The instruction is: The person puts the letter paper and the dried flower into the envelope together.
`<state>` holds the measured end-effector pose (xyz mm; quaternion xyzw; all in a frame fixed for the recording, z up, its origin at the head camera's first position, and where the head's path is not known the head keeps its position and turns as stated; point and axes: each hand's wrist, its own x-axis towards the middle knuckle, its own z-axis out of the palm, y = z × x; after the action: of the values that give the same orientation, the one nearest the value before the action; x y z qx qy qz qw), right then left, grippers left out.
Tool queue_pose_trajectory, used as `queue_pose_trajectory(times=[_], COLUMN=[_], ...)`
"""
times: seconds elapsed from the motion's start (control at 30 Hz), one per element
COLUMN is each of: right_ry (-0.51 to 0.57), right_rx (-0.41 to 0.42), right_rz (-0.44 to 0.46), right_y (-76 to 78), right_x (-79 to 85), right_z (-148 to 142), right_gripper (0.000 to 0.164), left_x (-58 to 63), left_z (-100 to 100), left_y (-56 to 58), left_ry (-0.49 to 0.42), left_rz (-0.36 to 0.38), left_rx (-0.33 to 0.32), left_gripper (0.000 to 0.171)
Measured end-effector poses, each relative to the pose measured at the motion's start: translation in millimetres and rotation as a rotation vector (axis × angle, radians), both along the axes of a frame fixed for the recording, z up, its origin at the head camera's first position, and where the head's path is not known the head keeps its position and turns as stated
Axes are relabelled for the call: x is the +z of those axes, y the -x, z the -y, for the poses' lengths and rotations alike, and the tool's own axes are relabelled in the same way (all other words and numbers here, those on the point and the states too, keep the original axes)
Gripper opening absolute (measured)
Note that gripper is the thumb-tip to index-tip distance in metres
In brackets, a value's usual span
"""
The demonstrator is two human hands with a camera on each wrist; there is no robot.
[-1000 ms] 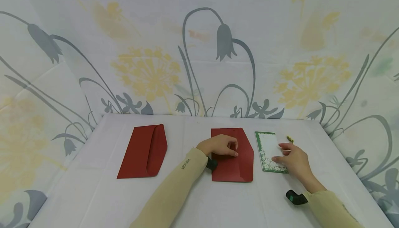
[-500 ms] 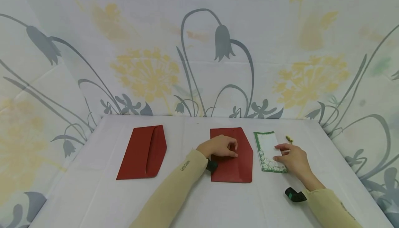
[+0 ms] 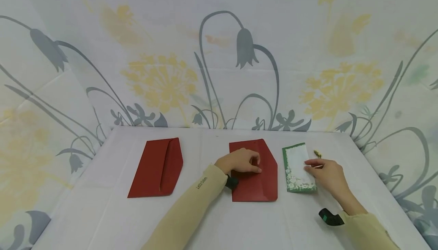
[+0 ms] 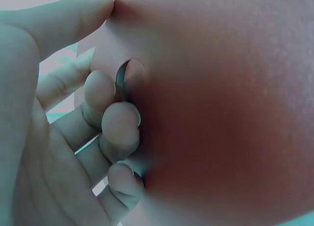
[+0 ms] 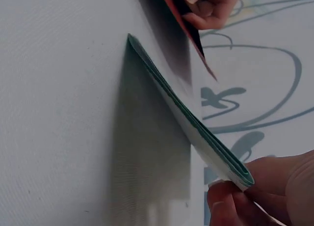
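Observation:
In the head view a red envelope (image 3: 254,185) lies at the middle with its pointed flap to the right. My left hand (image 3: 242,160) reaches over it, and thumb and fingers hold its paper. Close up in the left wrist view, curled fingertips (image 4: 120,127) meet the red surface. To the right, my right hand (image 3: 326,174) pinches a white card (image 3: 297,162) with a green floral border by its right edge. The right wrist view shows the card (image 5: 191,120) folded in layers, its held edge raised above the table and the opposite edge low.
A second red envelope (image 3: 150,168) lies at the left, flap rightward. A small yellow flower sprig (image 3: 318,154) is just beyond the right hand. Black wrist cameras (image 3: 330,217) sit at both cuffs. White cloth (image 3: 212,219) covers the table, and a floral curtain (image 3: 219,71) rises behind.
The right hand has shifted slightly right and towards the person, and the card has turned and tilted with it. The middle envelope has tilted a little; the left hand stays in place.

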<state>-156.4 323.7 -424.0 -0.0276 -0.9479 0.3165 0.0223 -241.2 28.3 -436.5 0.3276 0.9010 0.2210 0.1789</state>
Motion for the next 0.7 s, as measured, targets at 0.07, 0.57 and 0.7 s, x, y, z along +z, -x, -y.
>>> queue_pose_trajectory(times=[0.07, 0.57, 0.7], right_ry=[0.015, 0.112, 0.072], right_rx=[0.015, 0.065, 0.072], right_rz=[-0.016, -0.300, -0.350], right_y=[-2.8, -15.7, -15.5], right_x=[5.0, 19.6, 11.4], right_z=[1, 39, 51], right_gripper=[0.031, 0.027, 0.026], left_x=[1.3, 3.1, 1.6], left_z=[0, -5, -7], left_y=[-1.9, -7.0, -7.6], left_ry=[0.017, 0.078, 0.090], left_rz=[-0.008, -0.101, -0.108], left_rx=[0.009, 0.031, 0.034], left_gripper=[0.021, 0.025, 0.025])
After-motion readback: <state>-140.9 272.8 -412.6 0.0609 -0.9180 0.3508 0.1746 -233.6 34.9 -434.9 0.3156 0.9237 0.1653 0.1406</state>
